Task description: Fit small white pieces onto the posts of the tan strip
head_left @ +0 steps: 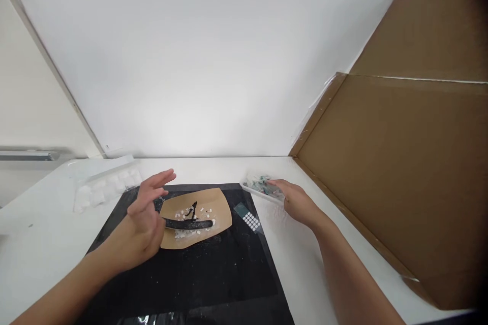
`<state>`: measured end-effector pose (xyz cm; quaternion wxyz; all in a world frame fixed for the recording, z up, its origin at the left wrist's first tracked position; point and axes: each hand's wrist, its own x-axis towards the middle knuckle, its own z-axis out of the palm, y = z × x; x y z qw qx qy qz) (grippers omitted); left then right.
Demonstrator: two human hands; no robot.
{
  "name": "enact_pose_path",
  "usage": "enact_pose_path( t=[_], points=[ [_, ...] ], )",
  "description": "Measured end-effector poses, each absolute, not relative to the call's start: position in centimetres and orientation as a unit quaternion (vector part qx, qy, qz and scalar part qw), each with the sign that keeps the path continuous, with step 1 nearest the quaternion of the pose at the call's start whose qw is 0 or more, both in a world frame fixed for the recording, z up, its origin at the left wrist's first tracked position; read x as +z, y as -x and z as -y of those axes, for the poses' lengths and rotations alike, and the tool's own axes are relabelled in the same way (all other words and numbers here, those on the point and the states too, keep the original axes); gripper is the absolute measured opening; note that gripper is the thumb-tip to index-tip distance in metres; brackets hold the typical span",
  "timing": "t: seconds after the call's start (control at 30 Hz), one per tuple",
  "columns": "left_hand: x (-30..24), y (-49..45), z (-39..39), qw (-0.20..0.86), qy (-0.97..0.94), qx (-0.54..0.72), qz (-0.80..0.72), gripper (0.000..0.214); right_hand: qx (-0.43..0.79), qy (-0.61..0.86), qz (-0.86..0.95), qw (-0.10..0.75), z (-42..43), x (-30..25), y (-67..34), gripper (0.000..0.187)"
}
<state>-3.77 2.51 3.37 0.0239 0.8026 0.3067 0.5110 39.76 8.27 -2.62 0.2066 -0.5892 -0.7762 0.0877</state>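
My left hand (147,223) is at the left side of a brown paper tray (223,208). Its lower fingers close on the end of a black curved strip (188,224), while the other fingers point up and away. The strip lies across the tray, over small white pieces (183,234) and a black branching shape (193,209). My right hand (301,205) reaches over a shallow white dish (263,194) of clear and greenish bits (259,182). Its index finger is stretched out and touches or nearly touches them; the thumb is mostly hidden.
A black mat (213,279) lies under the paper tray on the white table (305,269). A clear sheet with white dots (250,220) is on its right part. At the left stands a clear compartment box (107,188) with white contents. Cardboard panels (396,172) border the right side.
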Motion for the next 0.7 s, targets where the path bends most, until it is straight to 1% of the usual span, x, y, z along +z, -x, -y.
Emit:
enact_pose_path(
  t=[0.07,0.13,0.2,0.23,0.33,0.43,0.53,0.6,0.7],
  points=[
    [2.4,3.5,-3.1,0.030,-0.821,0.501,-0.273,0.079,0.094,0.587,0.780,0.196,-8.2,-2.5,-39.9,0.071],
    [1.6,3.9,-3.5,-0.007,-0.800,0.537,-0.269,0.086,0.101,0.591,0.777,0.193,-8.2,-2.1,-40.0,0.057],
    [0.7,4.5,-3.7,-0.068,-0.766,0.574,-0.281,0.085,0.105,0.593,0.775,0.193,-8.2,-1.7,-40.1,0.045],
    [0.3,4.8,-3.7,-0.103,-0.748,0.589,-0.289,0.084,0.107,0.592,0.775,0.193,-8.3,-1.5,-40.2,0.042],
    [-0.7,5.5,-3.5,-0.192,-0.678,0.641,-0.305,0.080,0.109,0.592,0.776,0.189,-8.9,-1.2,-40.3,0.040],
    [-0.8,5.5,-3.3,-0.186,-0.660,0.652,-0.324,0.079,0.093,0.607,0.771,0.170,-9.7,-1.1,-40.2,0.036],
    [-0.3,5.1,-3.1,-0.222,-0.665,0.651,-0.292,0.080,0.084,0.604,0.775,0.163,-10.3,-1.1,-39.7,0.029],
    [-0.1,4.7,-2.8,-0.231,-0.668,0.651,-0.277,0.079,0.093,0.602,0.772,0.180,-10.5,-1.2,-39.3,0.027],
    [-0.1,4.2,-2.5,-0.196,-0.670,0.650,-0.301,0.080,0.102,0.611,0.755,0.216,-10.5,-1.5,-38.9,0.023]
  ],
)
